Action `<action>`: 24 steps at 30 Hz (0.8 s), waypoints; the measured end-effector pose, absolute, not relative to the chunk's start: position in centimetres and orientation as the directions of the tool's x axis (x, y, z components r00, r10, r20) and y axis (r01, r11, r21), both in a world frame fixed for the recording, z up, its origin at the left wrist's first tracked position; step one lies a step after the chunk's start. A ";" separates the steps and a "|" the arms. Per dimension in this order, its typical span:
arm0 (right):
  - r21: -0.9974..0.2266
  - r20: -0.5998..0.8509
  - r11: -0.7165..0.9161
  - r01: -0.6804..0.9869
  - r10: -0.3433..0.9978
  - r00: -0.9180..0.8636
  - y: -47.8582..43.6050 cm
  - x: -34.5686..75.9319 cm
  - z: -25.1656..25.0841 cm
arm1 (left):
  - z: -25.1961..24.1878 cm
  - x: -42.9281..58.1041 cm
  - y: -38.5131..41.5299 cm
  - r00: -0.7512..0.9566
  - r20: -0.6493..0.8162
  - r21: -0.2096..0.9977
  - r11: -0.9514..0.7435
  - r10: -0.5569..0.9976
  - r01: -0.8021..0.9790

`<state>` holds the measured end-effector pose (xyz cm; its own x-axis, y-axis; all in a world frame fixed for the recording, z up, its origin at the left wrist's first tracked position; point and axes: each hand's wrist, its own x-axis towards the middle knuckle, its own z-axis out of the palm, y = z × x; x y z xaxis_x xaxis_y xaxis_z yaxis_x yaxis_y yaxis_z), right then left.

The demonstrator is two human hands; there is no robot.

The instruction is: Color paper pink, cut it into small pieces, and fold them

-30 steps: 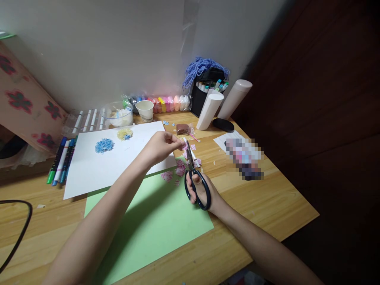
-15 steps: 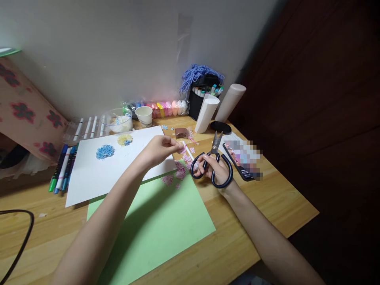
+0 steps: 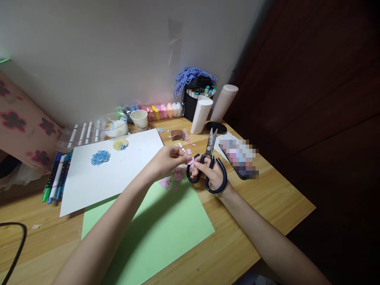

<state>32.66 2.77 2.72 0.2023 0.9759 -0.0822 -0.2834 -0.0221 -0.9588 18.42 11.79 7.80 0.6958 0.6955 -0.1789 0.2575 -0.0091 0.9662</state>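
My left hand (image 3: 170,161) pinches a small pink paper piece (image 3: 190,160) between thumb and fingertips, above the edge of a white sheet (image 3: 139,154). Close beside it, my right hand (image 3: 212,174) holds black-handled scissors (image 3: 210,148), blades pointing away and slightly parted. The right thumb and fingertips come up to the pink piece; whether they grip it I cannot tell. Beneath the hands lie several pink striped scraps (image 3: 165,182) and a partly hidden white pen. On the white sheet sit a blue crumpled tuft (image 3: 100,157) and a yellow one with some blue (image 3: 120,144). Under it lies green paper (image 3: 166,233).
A phone (image 3: 239,160) rests on tissue at the right. Behind stand white bottles (image 3: 202,116), a black pen holder (image 3: 190,107) with blue yarn, a paper cup (image 3: 139,120), a clear bowl (image 3: 111,126) and packaged clay (image 3: 162,112). Markers (image 3: 55,178) lie left; a cable (image 3: 22,241) curves at the edge.
My left hand has moved right and down with the pink piece, meeting the right hand's fingertips. The scissors have turned a little more upright. The view has shifted slightly right.
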 end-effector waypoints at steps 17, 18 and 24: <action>-0.536 -0.102 0.098 0.838 0.978 -0.180 0.3 31.2 3.1 | 1.9 8.2 4.5 0.458 0.380 0.775 -0.547 0.804 0.317; -0.505 -0.109 0.125 0.854 0.972 -0.207 0.3 31.2 3.0 | 1.6 7.6 4.3 0.458 0.375 0.771 -0.545 0.806 0.328; -0.491 0.028 0.233 0.839 0.967 -0.253 0.1 31.4 3.1 | 1.4 7.2 4.6 0.401 0.118 0.937 -0.235 0.908 0.258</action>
<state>31.40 0.13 3.10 -0.2525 0.9672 0.0279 0.8394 0.2333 -0.4909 7.16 4.58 1.36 0.4012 0.9084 0.1175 0.2580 -0.2352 0.9371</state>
